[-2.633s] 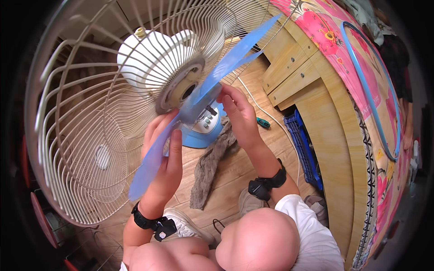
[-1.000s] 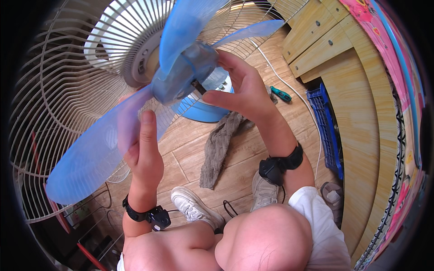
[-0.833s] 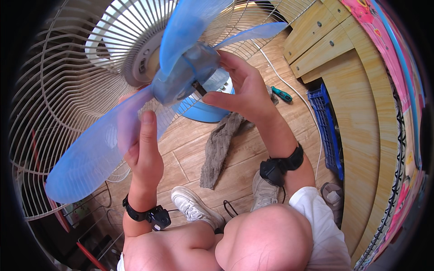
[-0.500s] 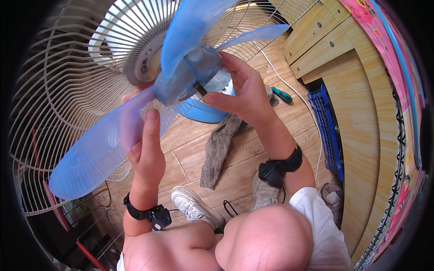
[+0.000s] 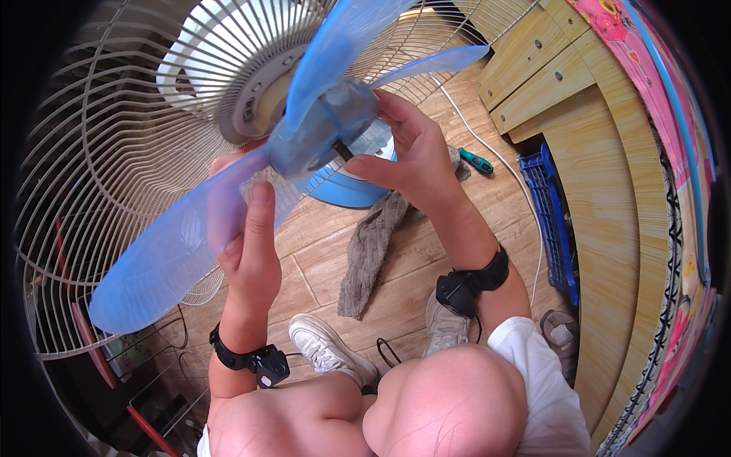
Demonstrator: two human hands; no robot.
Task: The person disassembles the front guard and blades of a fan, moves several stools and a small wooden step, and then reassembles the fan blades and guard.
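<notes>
Nearest the camera are the person's bare knees and, below them on the wood-look tiled floor, two pale sneakers. From there both forearms, each with a black wrist strap, rise to a translucent blue fan blade, which is held up in front of the wire fan guard. The blade piece has three long, rounded paddles spreading from a drum-shaped hub: one sweeps down to the lower left, one rises toward the top edge, and a narrower-looking one points to the upper right. The plastic is clear enough that fingers and grille wires show through it as dim shapes. The left hand grips the lower-left paddle near its root, thumb flat along the near face and the fingers wrapped behind, seen through the blue. The right hand is closed about the hub's right side, thumb and fingers pinching its rim, where a short dark shaft shows. Behind the hub sits the grey round motor face in the middle of the cream grille. Farther off, on the floor, lie a grey rag, the fan's blue base, a small teal-handled screwdriver beside a white cord, and a blue crate against wooden cabinets.
</notes>
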